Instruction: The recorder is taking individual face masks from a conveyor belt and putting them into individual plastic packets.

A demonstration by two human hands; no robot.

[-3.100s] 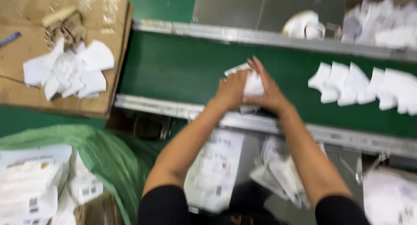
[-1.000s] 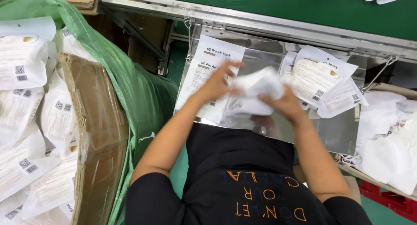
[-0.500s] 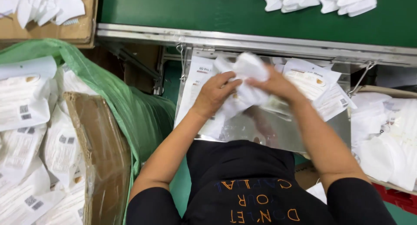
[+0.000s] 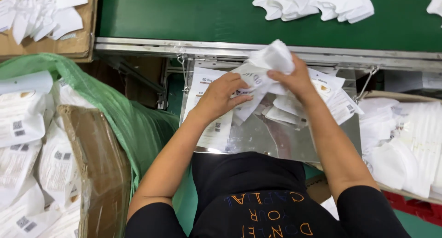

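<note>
Both my hands meet over the metal tray (image 4: 239, 139): my right hand (image 4: 294, 79) pinches a white mask (image 4: 275, 56), my left hand (image 4: 223, 96) grips its flat packet (image 4: 251, 84).

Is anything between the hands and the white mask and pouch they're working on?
Nothing visible. The right hand grips the white mask directly, and the left hand holds the printed pouch right beside it, above the metal tray. Mask and pouch already touch.
</note>
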